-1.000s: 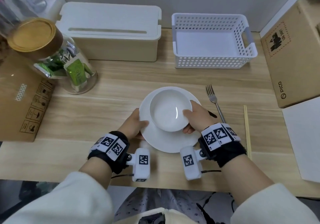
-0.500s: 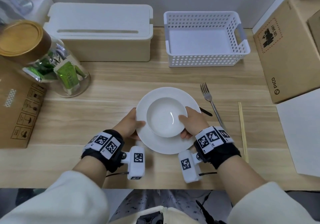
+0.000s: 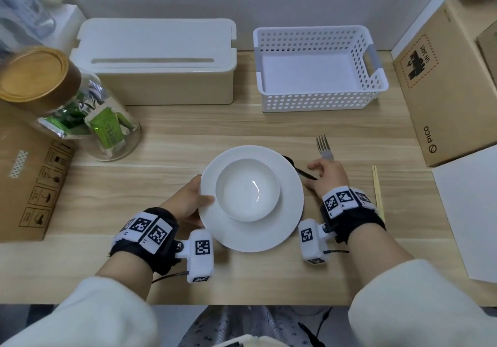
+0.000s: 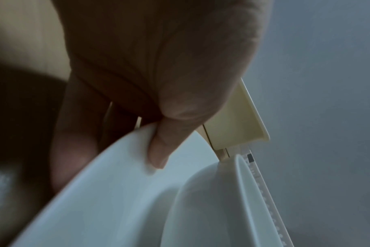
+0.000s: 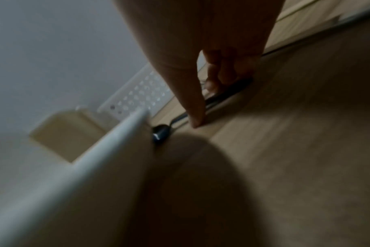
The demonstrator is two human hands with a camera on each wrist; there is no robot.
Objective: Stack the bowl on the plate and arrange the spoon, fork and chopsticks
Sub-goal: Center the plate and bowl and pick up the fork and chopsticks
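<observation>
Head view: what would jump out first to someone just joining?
The white bowl sitting inside the white plate at the table's centre, with the left hand gripping the plate's left rim. Just right of the plate, the right hand reaches onto the dark spoon; fork and chopsticks lie beyond.

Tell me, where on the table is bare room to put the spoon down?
Bare wood lies left of the plate, below the jar, and between plate and basket. Right of the plate is crowded: spoon, right hand, fork, chopsticks.
</observation>
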